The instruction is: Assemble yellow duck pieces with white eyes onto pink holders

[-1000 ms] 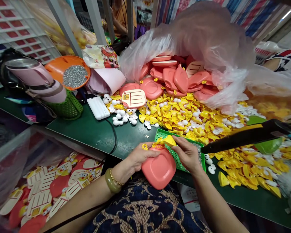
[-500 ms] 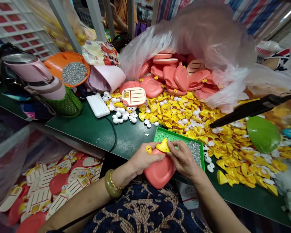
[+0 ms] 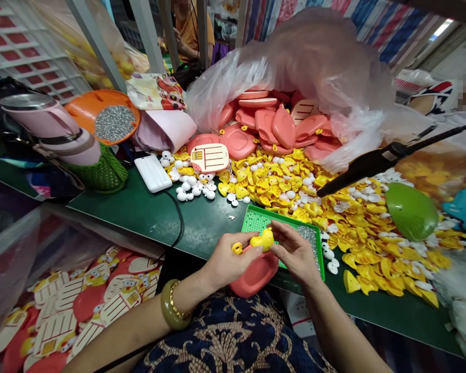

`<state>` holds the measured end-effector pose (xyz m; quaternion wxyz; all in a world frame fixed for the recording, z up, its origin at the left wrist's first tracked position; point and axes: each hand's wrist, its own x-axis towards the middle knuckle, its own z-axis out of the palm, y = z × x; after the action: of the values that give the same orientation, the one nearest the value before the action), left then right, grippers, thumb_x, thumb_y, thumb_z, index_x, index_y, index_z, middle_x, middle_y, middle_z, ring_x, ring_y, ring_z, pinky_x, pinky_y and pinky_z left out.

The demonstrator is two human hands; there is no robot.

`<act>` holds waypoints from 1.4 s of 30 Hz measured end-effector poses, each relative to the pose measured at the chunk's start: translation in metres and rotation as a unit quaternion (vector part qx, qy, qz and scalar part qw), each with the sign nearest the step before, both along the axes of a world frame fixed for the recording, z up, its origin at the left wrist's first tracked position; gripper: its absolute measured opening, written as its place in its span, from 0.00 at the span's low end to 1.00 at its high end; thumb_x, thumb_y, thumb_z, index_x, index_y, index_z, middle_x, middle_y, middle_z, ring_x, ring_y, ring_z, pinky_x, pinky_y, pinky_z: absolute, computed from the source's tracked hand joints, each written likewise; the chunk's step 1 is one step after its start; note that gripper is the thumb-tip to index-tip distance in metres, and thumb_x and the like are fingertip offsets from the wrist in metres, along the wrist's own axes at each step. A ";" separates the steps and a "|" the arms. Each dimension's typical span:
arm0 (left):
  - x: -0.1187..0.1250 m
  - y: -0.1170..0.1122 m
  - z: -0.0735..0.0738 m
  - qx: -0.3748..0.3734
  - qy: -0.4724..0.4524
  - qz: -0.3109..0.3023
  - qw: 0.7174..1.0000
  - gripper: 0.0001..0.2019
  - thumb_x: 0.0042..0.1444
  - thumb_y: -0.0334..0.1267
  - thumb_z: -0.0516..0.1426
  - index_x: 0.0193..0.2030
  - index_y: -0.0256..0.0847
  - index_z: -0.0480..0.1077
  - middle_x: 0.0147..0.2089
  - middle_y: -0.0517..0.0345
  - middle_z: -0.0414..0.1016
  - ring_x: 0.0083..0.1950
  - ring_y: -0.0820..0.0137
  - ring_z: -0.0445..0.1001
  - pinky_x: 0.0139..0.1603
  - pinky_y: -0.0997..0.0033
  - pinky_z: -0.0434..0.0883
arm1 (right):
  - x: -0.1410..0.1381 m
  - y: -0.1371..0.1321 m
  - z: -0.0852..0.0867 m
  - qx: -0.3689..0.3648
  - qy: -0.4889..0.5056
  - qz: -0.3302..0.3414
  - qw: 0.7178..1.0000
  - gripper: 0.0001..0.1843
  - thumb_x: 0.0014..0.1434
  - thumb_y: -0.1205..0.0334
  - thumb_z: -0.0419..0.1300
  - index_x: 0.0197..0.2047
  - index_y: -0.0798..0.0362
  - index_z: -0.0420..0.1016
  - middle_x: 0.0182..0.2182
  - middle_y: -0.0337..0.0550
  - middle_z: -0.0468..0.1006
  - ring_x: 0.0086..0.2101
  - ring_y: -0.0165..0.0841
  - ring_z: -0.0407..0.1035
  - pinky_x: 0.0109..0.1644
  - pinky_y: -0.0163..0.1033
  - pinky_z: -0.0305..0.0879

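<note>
My left hand (image 3: 233, 260) grips a coral-pink plastic shell (image 3: 256, 273), with a small yellow ring (image 3: 237, 248) at its fingertips. Above the shell, a yellow duck-shaped plastic piece (image 3: 263, 240) sits between both hands. My right hand (image 3: 295, 254) pinches that piece with its fingertips. Beyond my hands lies a green tray with a perforated board (image 3: 264, 220) and silvery studs at its right side. Heaps of yellow plastic pieces (image 3: 279, 186) and white plastic balls (image 3: 186, 185) spread across the green table top (image 3: 147, 212).
Coral shells fill a clear plastic bag (image 3: 279, 67) behind the heaps. A black tool (image 3: 365, 168) hangs in at right, above a green scoop (image 3: 409, 211). An orange plate of silver beads (image 3: 114, 123) and a pink flask (image 3: 50, 122) stand at left. A person (image 3: 190, 31) sits beyond.
The yellow piece now stands clear above the shell, and my fingers have shifted on it. The shell sits lower in my left hand. The black tool has risen, and the view has shifted.
</note>
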<state>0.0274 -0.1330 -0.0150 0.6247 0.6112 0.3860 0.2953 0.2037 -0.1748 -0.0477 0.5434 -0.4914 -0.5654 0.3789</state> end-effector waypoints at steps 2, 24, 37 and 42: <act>0.000 -0.003 0.003 0.048 0.004 0.007 0.999 0.16 0.51 0.35 0.57 0.45 0.30 0.76 0.37 0.48 0.80 0.34 0.69 0.73 0.35 0.71 0.69 | -0.001 0.001 0.007 -0.058 0.052 0.035 0.996 0.16 0.53 0.55 0.65 0.46 0.45 0.76 0.41 0.45 0.77 0.40 0.35 0.73 0.44 0.43 0.72; -0.022 0.029 0.020 -0.048 0.053 -0.060 0.996 0.16 0.47 0.39 0.60 0.43 0.34 0.78 0.37 0.50 0.80 0.35 0.66 0.74 0.37 0.71 0.67 | -0.023 0.017 0.021 -0.112 0.089 0.035 0.989 0.12 0.49 0.53 0.66 0.32 0.52 0.80 0.34 0.45 0.76 0.37 0.34 0.69 0.43 0.39 0.65; -0.090 0.032 0.017 -0.041 0.115 0.041 0.992 0.18 0.49 0.45 0.60 0.42 0.33 0.78 0.39 0.49 0.81 0.38 0.62 0.75 0.37 0.71 0.70 | -0.073 0.080 0.007 -0.158 -0.115 0.158 0.968 0.13 0.56 0.57 0.58 0.41 0.54 0.79 0.33 0.44 0.80 0.33 0.32 0.71 0.37 0.37 0.67; -0.113 0.030 0.028 0.086 0.149 0.115 0.978 0.15 0.51 0.41 0.60 0.42 0.34 0.78 0.40 0.49 0.81 0.38 0.62 0.78 0.38 0.69 0.75 | -0.107 0.157 0.002 -0.128 -0.272 0.058 0.952 0.14 0.52 0.63 0.64 0.42 0.58 0.77 0.45 0.56 0.76 0.47 0.43 0.70 0.51 0.47 0.63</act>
<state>-0.0858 -0.1027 0.0133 0.4673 0.6512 0.5156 0.3029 0.0972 -0.0179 -0.0457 0.2786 -0.6077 -0.6662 0.3304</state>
